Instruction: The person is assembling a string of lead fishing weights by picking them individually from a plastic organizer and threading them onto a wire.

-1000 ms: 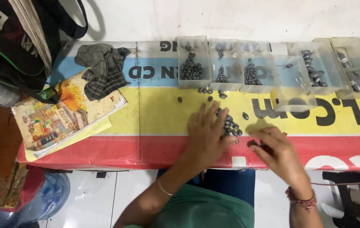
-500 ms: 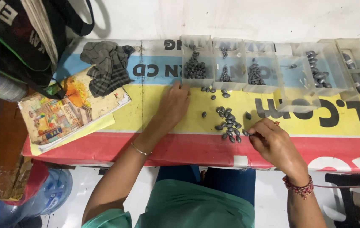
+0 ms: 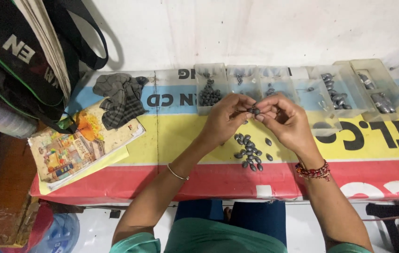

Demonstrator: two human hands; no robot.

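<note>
Both hands meet above the table's middle. My left hand (image 3: 227, 117) and my right hand (image 3: 283, 119) pinch one small dark oval weight (image 3: 254, 111) between their fingertips. Below them a loose pile of several similar dark oval weights (image 3: 251, 152) lies on the yellow band of the printed banner covering the table (image 3: 171, 140). A row of clear plastic compartments (image 3: 211, 89) along the back holds more sorted weights of differing sizes.
A dark checked cloth (image 3: 120, 98) and a colourful illustrated booklet (image 3: 77, 145) lie at the left. A black bag (image 3: 26, 61) hangs over the left corner. More clear trays (image 3: 372, 89) stand at the right back. A blue container (image 3: 59, 234) sits on the floor.
My left hand has drawn back from the left of the pile and my right hand has lifted; both now meet above the pile around one weight. The camera has moved closer.
</note>
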